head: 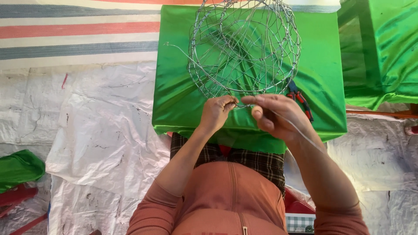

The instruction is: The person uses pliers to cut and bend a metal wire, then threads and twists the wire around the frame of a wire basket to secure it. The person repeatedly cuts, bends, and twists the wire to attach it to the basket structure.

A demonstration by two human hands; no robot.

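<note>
Wire basket (244, 48), round and open-meshed, sits on the green cloth-covered table (183, 95), its near rim at the person's hands. Left hand (216, 114) pinches the rim wire, fingers closed. Right hand (274, 116) grips a loose wire strand (300, 130). Red-handled pliers (299, 98) lie just beside.

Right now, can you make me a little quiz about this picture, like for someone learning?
1. True or false: the wire basket rests on a green cloth.
2. What lies right of the basket? A) red-handled pliers B) a hammer C) a spoon
3. Which hand has a loose wire trailing back past its wrist?

Key:
1. True.
2. A, the pliers.
3. The right hand; the left hand pinches the basket's rim.
</note>
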